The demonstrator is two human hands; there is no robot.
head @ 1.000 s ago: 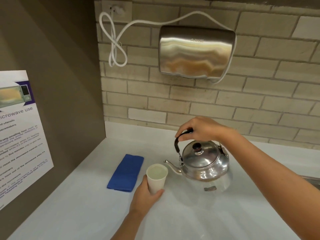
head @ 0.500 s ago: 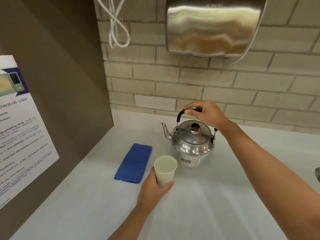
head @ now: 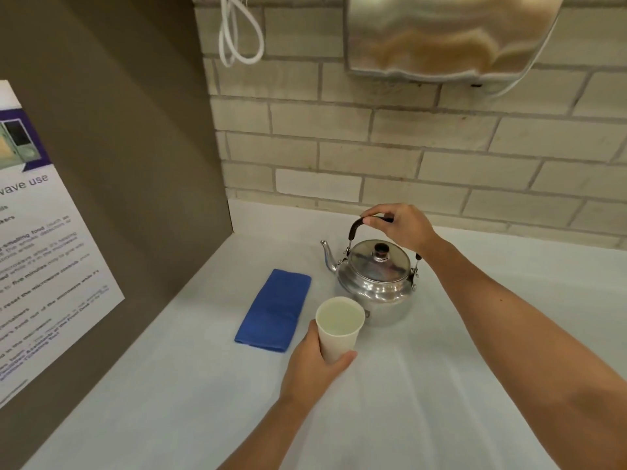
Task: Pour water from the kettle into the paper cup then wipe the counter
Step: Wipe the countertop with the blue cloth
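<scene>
A shiny steel kettle (head: 375, 283) stands upright on the white counter (head: 441, 385), spout pointing left. My right hand (head: 400, 227) is closed over its black handle from above. Just in front of the kettle is a white paper cup (head: 339, 329) with water in it, resting on the counter. My left hand (head: 312, 368) wraps around the cup's lower side. A folded blue cloth (head: 274, 310) lies flat to the left of the cup and kettle, untouched.
A brown side panel (head: 135, 164) with a microwave notice (head: 40, 266) closes the left. The brick wall (head: 407, 157) behind carries a steel hand dryer (head: 441, 35) and a looped white cable (head: 237, 35).
The kettle went from tilted beside the cup to upright and set down further back. The cup stayed in my left hand. The view dropped lower.
</scene>
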